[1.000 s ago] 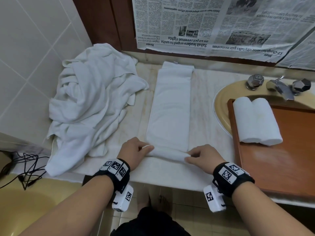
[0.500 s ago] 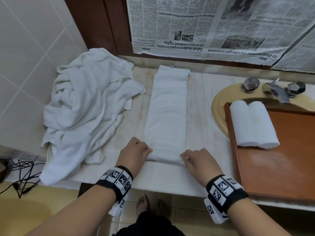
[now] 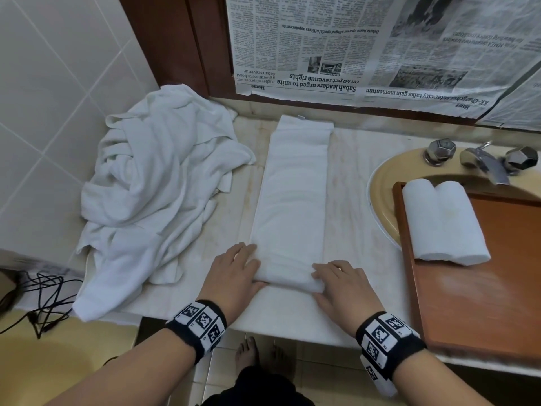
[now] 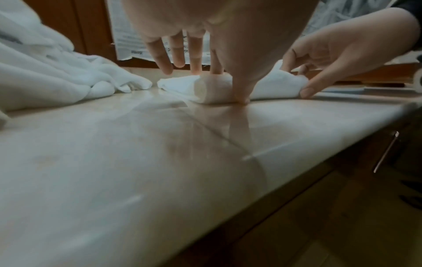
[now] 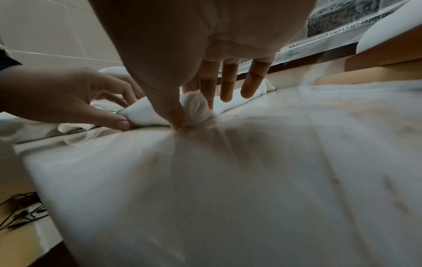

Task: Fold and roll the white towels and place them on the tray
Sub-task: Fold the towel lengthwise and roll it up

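Two rolls (image 3: 445,221) already lie on the tray (image 3: 483,288). Near the worktop's (image 3: 351,177) front edge, the left hand (image 3: 234,273) and right hand (image 3: 342,285) each pinch the barely rolled end of the strip (image 3: 295,194). The pile (image 3: 158,189) at the left edge waits.

Upside-down newspaper (image 3: 366,51) taped above marble counter (image 3: 345,183); chrome tap (image 3: 483,162) over yellow basin (image 3: 380,186); black cables (image 3: 38,300) tangled at lower left.
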Tool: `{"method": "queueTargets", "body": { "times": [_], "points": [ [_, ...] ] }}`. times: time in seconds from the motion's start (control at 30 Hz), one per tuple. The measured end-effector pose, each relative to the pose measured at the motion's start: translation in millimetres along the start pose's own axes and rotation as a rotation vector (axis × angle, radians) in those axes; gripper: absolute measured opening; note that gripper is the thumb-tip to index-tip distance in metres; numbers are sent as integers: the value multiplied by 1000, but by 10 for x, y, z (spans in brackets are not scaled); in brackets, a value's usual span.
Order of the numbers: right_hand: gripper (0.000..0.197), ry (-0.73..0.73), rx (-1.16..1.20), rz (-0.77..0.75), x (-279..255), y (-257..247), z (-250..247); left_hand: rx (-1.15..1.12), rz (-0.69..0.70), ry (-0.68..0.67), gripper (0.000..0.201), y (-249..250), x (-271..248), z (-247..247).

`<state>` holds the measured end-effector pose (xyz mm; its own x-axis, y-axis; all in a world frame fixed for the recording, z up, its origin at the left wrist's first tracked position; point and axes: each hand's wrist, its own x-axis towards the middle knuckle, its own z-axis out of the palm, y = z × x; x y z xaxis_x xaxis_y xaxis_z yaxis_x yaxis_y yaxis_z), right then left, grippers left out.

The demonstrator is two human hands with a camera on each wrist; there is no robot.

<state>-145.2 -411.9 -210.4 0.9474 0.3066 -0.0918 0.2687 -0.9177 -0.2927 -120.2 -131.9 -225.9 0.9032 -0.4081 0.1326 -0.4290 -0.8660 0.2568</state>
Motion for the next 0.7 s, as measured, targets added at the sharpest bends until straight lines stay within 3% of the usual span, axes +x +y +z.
{"method": "queueTargets", "body": {
  "times": [0.1, 0.2, 0.37, 0.5, 0.7],
  "points": [
    [40, -15, 16, 24, -3, 5, -12, 20, 117, 15, 39, -92, 20, 48],
    [35, -17, 11, 29, -5, -1, -37, -22, 116, -13, 46, -172, 21, 26],
    [30, -63, 57, 50, 25, 33, -71, -128, -60, -117, 51, -218, 9, -74],
    [27, -104, 165, 88, 106, 67, -154, -189, -158, -125, 48, -220, 18, -71],
    [25, -265, 353, 233, 287, 114, -284, -393, -339, -255, 30, -214, 182, -204]
  ]
}}
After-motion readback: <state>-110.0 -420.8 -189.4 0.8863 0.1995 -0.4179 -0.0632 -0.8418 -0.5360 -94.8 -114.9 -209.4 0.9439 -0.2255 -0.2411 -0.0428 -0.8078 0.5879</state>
